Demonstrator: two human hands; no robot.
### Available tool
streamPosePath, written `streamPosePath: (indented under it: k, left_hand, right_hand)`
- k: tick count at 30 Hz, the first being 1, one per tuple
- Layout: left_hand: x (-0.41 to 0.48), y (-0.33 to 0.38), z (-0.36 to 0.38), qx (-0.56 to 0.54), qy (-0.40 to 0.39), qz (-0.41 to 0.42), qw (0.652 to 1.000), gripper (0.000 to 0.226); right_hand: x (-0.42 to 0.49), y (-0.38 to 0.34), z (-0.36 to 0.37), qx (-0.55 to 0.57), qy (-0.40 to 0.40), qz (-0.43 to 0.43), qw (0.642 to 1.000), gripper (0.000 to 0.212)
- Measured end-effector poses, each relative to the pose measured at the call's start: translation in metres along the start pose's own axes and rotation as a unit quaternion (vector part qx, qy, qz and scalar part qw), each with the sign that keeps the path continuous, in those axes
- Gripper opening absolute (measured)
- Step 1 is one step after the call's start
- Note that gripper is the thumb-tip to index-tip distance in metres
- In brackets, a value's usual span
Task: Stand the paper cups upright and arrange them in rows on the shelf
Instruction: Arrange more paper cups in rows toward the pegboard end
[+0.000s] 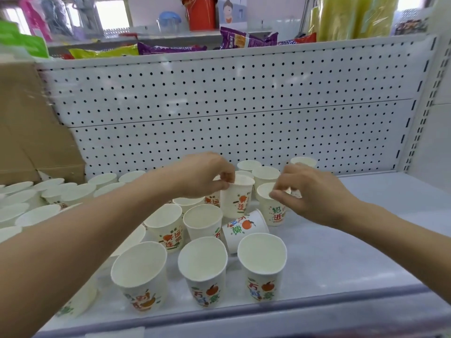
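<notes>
Front row at the shelf (366, 228) edge: three upright cups (203, 267), roughly in line. Two more upright cups stand just behind them.

Left hand (205, 176): grip pinches the rim of the mid cup (238, 198), which is upright and touching its neighbours. Right hand (314, 191): grip pinches the rim of the next cup (271, 206) just beside it, also upright. More cups stand behind those two, near the pegboard (231, 106).

Progress, my read: over halfway. Most cups are upright but the spacing is ragged, so the rows aren't clean yet.

Left to do:
- tipped cup (246, 228) lies on its side between the front row and the two held cups; it needs standing up
- left cluster (48, 196) is crowded and loosely lined up; one cup at bottom left looks tilted, but it's partly hidden by the forearm

Around: cardboard box (31, 142) at the far left, snack bags (244, 40) on the shelf above. The right half of the shelf is free for more rows. Obstacle: the tipped cup is wedged among upright ones and easy to knock.
</notes>
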State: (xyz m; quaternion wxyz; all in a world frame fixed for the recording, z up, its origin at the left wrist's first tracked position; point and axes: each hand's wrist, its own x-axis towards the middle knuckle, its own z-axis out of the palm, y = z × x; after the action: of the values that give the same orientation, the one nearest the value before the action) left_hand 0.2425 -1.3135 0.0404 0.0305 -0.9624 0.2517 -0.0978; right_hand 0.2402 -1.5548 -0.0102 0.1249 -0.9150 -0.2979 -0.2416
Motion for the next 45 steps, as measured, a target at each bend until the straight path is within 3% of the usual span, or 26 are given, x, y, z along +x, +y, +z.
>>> streamPosePath:
  k: [3,5,7,11,16,24,32,37,45]
  left_hand:
    - [-0.015,0.0,-0.002,-0.01,0.067,-0.01,0.998,0.01]
    - [-0.023,0.001,-0.003,-0.028,0.097,-0.011,0.995,0.011]
    - [-0.029,0.003,-0.004,-0.033,0.11,-0.016,0.993,0.011]
    - [-0.037,0.005,-0.002,-0.034,0.126,-0.012,0.991,0.011]
    - [-0.039,0.005,-0.005,-0.061,0.14,-0.002,0.988,0.01]
    - [-0.02,0.05,-0.007,-0.091,0.073,0.075,0.99,0.011]
    - [0.04,0.121,0.009,0.01,0.004,0.146,0.989,0.01]
    - [0.096,0.154,0.029,0.068,-0.017,0.134,0.989,0.007]
    - [0.184,0.168,0.049,0.09,0.029,0.052,0.994,0.007]
  right_hand:
    - [-0.001,-0.026,-0.001,0.055,-0.124,0.121,0.983,0.058]
    - [0.0,-0.037,0.004,0.103,-0.2,0.166,0.96,0.057]
    - [0.0,-0.043,0.011,0.155,-0.22,0.174,0.947,0.046]
    - [0.001,-0.039,0.011,0.207,-0.179,0.175,0.946,0.027]
    - [-0.014,-0.017,-0.021,0.103,-0.137,0.104,0.98,0.011]
    - [-0.056,0.04,-0.058,0.044,-0.192,0.129,0.972,0.012]
    - [-0.056,0.138,-0.055,0.026,-0.16,0.144,0.976,0.029]
    - [-0.041,0.191,-0.047,-0.024,-0.131,0.125,0.983,0.021]
    - [-0.011,0.268,-0.023,-0.068,-0.124,0.129,0.982,0.027]
